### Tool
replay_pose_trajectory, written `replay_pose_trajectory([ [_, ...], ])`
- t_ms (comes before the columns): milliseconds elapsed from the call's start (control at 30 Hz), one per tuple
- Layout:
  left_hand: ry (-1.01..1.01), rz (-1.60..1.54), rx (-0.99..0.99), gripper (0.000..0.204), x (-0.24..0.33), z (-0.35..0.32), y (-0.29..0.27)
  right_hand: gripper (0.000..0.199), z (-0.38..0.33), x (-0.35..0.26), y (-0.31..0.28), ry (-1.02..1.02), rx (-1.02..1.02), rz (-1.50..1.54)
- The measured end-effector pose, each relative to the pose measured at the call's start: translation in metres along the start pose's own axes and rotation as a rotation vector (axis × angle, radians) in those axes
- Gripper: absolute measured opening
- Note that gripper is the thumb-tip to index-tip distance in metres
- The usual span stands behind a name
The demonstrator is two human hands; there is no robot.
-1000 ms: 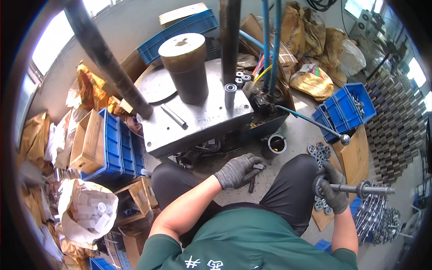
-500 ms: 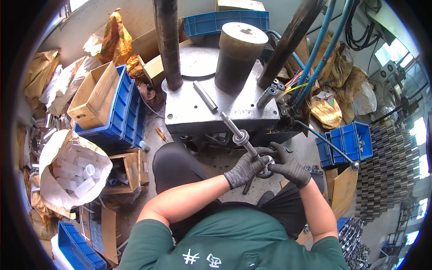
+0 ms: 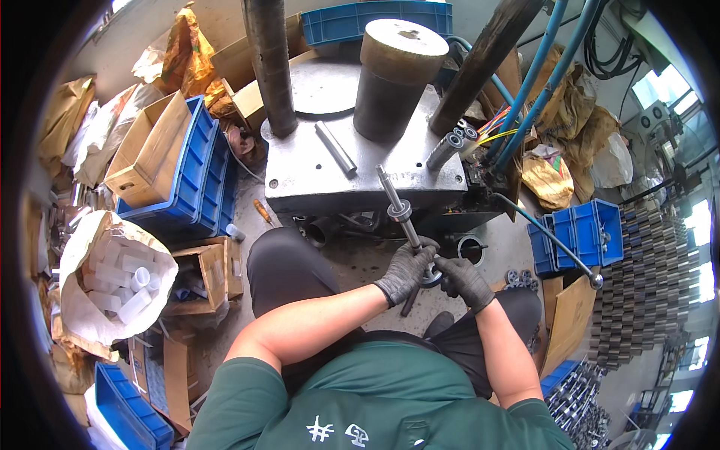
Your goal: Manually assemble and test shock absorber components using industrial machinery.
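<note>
A stepped metal shaft (image 3: 412, 235) slants up and away from me, its thin tip near the front edge of the press table (image 3: 307, 187). Partway along it sits a ring-shaped bearing (image 3: 399, 210). My left hand (image 3: 409, 271), in a dark grey glove, is wrapped round the shaft below that bearing. Lower down, a second metal ring (image 3: 431, 279) surrounds the shaft. My right hand (image 3: 463, 281), gloved alike, has its fingers closed at this ring's right side. The shaft's dark lower end (image 3: 409, 303) shows beneath my hands.
On the press table lie a loose steel tube (image 3: 335, 148) and a thick upright cylinder (image 3: 397, 82); bearings (image 3: 446, 150) are stacked at its right. A lever (image 3: 551, 240) juts out at right. Blue crates (image 3: 180, 172) and a sack of white plastic tubes (image 3: 112, 285) stand left.
My right hand has moved in left and its spread fingers have closed at the lower ring. The shaft has turned slightly more upright in my left hand. The view has shifted slightly.
</note>
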State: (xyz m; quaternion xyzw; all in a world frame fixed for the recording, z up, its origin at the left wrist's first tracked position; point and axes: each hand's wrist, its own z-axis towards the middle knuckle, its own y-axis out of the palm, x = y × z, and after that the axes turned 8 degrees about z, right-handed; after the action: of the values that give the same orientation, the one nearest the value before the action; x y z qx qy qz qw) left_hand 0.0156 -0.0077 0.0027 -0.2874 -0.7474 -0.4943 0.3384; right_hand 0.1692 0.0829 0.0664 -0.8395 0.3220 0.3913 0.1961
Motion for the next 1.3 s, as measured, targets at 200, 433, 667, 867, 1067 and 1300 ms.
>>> replay_pose_trajectory([
  [200, 0.046, 0.176, 0.027, 0.017, -0.002, 0.003, -0.001, 0.045, 0.007, 0.0, 0.003, -0.013, -0.002, 0.09],
  [433, 0.121, 0.419, 0.124, 0.016, 0.0, -0.003, -0.002, 0.044, 0.021, 0.019, 0.006, -0.011, -0.04, 0.011],
  [667, 0.08, 0.372, 0.214, 0.014, -0.005, -0.001, -0.001, 0.054, 0.021, 0.025, 0.022, 0.001, 0.056, 0.058],
  [867, 0.095, 0.321, 0.238, 0.013, -0.006, -0.002, 0.0, 0.051, 0.021, 0.023, 0.021, 0.016, 0.056, 0.131],
  [1067, 0.093, 0.388, 0.32, 0.012, -0.015, 0.002, -0.003, 0.046, 0.031, 0.036, 0.021, -0.036, 0.062, 0.062],
  [1300, 0.046, 0.442, 0.346, 0.012, -0.03, 0.009, -0.014, 0.043, 0.034, 0.037, 0.024, -0.017, 0.048, -0.175],
])
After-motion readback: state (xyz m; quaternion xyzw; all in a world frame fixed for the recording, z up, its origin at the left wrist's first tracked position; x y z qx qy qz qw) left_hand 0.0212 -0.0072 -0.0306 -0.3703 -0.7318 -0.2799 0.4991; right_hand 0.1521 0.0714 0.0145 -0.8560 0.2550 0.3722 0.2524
